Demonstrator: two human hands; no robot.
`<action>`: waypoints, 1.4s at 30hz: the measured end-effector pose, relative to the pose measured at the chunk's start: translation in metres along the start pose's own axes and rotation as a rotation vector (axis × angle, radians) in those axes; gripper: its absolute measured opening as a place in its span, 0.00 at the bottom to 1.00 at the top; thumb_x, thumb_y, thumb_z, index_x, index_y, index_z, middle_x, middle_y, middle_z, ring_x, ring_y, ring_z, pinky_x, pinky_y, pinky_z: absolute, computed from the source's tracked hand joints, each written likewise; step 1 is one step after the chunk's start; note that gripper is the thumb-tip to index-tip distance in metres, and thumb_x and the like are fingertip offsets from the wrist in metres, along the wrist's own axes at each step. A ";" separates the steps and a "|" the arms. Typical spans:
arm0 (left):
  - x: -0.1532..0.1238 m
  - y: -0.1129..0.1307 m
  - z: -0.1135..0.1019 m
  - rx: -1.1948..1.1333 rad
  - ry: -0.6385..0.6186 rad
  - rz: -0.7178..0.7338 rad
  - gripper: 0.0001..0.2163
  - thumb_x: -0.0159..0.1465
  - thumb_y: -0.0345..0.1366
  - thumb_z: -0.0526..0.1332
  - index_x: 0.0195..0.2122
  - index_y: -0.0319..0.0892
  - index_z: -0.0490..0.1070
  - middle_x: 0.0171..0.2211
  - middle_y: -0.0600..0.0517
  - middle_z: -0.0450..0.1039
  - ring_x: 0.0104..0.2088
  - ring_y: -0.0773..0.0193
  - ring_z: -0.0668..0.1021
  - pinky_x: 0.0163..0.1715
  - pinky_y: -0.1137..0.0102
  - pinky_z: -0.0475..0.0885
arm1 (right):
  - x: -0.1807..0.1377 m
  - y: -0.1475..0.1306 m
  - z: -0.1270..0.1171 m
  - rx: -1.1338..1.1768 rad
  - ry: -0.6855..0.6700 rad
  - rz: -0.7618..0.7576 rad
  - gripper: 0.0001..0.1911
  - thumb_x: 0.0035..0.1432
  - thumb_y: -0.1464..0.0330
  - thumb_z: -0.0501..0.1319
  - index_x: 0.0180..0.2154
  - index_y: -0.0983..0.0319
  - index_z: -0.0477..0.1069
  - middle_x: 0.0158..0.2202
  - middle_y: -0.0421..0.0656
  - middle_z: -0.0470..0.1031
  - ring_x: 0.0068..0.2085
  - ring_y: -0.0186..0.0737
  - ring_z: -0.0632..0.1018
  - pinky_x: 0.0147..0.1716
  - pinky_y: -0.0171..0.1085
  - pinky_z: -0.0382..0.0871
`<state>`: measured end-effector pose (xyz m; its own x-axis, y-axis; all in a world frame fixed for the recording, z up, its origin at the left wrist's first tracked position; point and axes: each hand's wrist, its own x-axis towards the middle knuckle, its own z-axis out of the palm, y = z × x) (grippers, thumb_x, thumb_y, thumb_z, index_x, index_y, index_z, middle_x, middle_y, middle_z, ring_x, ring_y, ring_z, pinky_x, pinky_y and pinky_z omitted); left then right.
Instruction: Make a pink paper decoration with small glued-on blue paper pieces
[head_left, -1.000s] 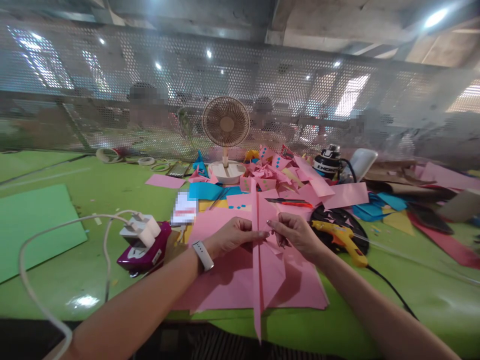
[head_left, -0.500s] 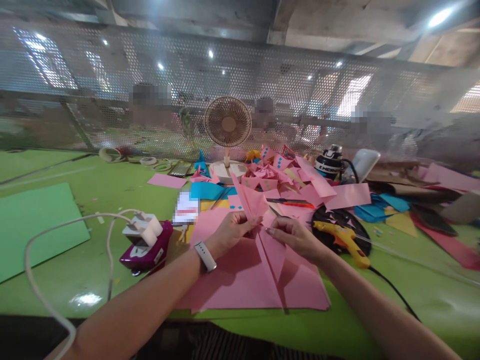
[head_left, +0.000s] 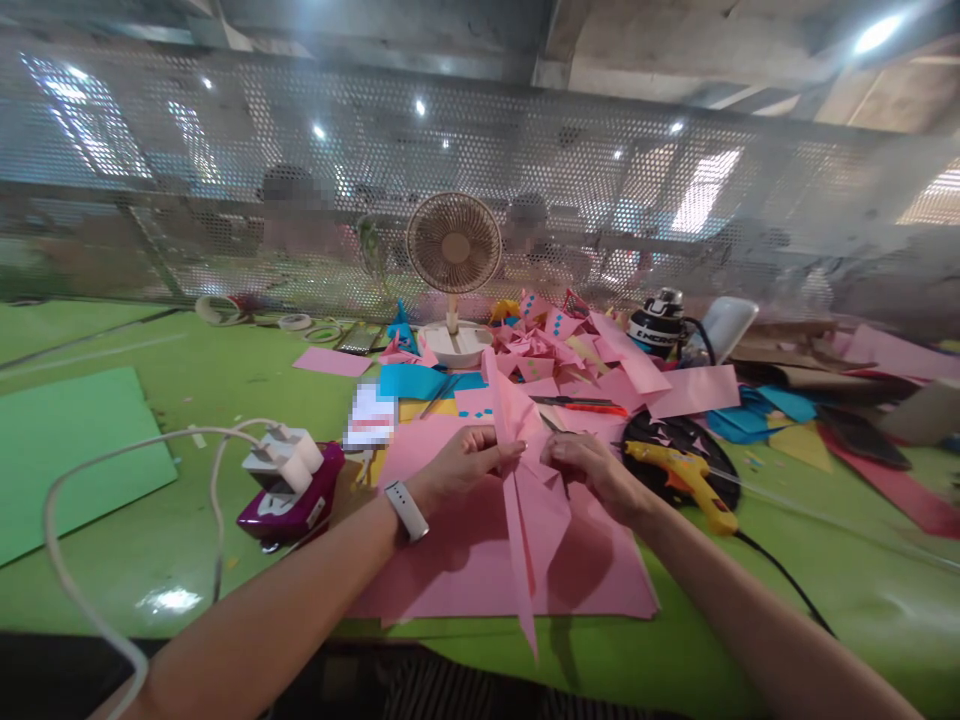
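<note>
A folded pink paper piece (head_left: 534, 510), long and narrow with a pointed lower end, is held up in front of me. My left hand (head_left: 476, 462) pinches its left side between thumb and fingers; a pale watch strap (head_left: 408, 511) circles that wrist. At the paper's right edge, my right hand (head_left: 589, 468) is closed with its fingertips against the folds. A thin grey pointed tool (head_left: 550, 423) sticks out beside the right fingers, its kind unclear and the rest hidden. Flat pink sheets (head_left: 442, 570) lie stacked on the table below both hands.
A yellow glue gun (head_left: 697, 485) rests on a black round plate to the right. Left stands a purple power strip (head_left: 289, 505) with white chargers and cables. Behind are a small fan (head_left: 454, 245), a pile of pink paper pieces (head_left: 555, 340) and a black bottle (head_left: 657, 325).
The folded paper has turned, its lower point swinging left and toward me, with more of its folds opened to view. The right fingers have curled in and moved slightly right.
</note>
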<state>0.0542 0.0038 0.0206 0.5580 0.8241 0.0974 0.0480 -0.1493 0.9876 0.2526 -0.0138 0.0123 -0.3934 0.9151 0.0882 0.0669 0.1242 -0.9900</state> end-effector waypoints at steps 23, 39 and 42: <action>-0.003 0.004 -0.003 -0.117 -0.179 -0.166 0.13 0.52 0.41 0.64 0.21 0.37 0.67 0.17 0.58 0.59 0.19 0.74 0.58 0.19 0.74 0.50 | 0.002 0.002 0.000 0.200 0.192 -0.047 0.13 0.49 0.61 0.65 0.23 0.63 0.67 0.16 0.37 0.67 0.17 0.28 0.66 0.16 0.29 0.58; -0.006 -0.007 -0.003 -0.319 -0.189 -0.187 0.13 0.51 0.37 0.67 0.19 0.37 0.63 0.16 0.58 0.61 0.18 0.75 0.62 0.19 0.76 0.54 | -0.004 -0.003 -0.003 0.337 0.197 -0.042 0.10 0.44 0.64 0.67 0.25 0.64 0.71 0.20 0.37 0.70 0.19 0.29 0.68 0.19 0.29 0.63; -0.008 -0.008 -0.002 -0.306 -0.253 -0.213 0.14 0.52 0.37 0.66 0.18 0.37 0.63 0.16 0.58 0.60 0.17 0.76 0.62 0.18 0.76 0.53 | -0.007 -0.008 -0.003 0.387 0.179 -0.066 0.10 0.43 0.64 0.67 0.27 0.63 0.72 0.23 0.39 0.73 0.23 0.33 0.72 0.24 0.32 0.67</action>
<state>0.0474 -0.0004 0.0121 0.7492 0.6536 -0.1073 -0.0422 0.2088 0.9771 0.2574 -0.0204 0.0197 -0.2179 0.9663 0.1370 -0.3159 0.0630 -0.9467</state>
